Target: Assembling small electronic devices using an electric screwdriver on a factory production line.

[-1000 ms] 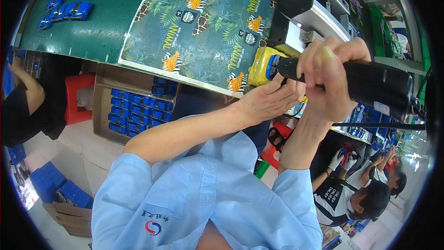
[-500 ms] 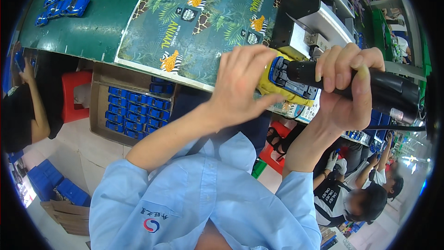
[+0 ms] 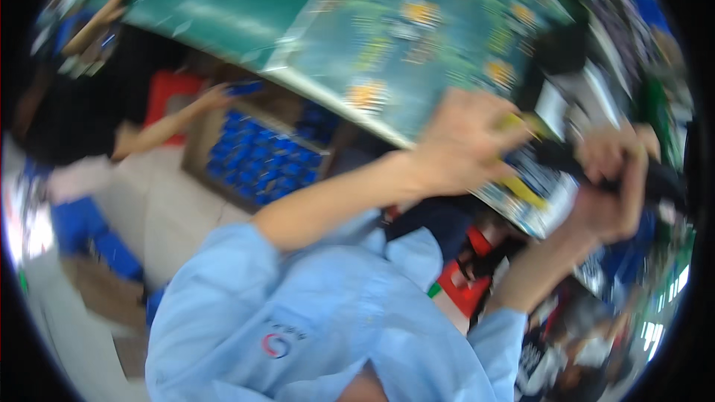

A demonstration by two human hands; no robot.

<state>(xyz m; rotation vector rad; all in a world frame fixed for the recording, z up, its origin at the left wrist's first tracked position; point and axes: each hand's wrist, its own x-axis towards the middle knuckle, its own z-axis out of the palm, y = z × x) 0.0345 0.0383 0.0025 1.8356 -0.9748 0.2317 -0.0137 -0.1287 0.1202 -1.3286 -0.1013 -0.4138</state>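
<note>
Motion blurs the whole head view. My right hand is wrapped round a black power screwdriver, whose front end points left toward my left hand. My left hand curls round the near left end of a toy car lying underside up in a yellow holder. The car itself is mostly hidden behind my fingers and smeared. Whether the screwdriver's tip touches the car cannot be made out.
A printed sheet covers part of the green table. Left of me, a cardboard box holds several blue toy cars, and a co-worker's hand is over it with a blue item. Metal equipment stands at the right; other people sit beyond.
The view has swung, so the table and box appear farther right. The screwdriver's front end has drawn back a little from the car. At the left, a co-worker's hand has come over the box.
</note>
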